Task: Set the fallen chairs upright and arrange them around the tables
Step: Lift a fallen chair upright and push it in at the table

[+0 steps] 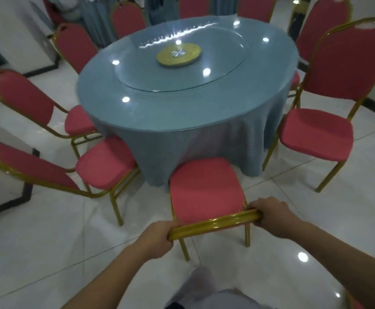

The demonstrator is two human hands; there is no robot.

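Both my left hand (154, 239) and right hand (269, 216) clasp the upright chair (205, 192)'s top rail, its seat facing the table (182, 108); the other chairs in view stand upright.

The floor (59, 253) is laid with glossy white tiles, on which light spots (302, 256) are reflected. The white walls (19, 41) are edged with dark skirting (40, 71).

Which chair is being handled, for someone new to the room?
Find the round blue-clothed table. At its near edge stands a red-seated chair. Only this one has the left hand and right hand gripping its gold back rail.
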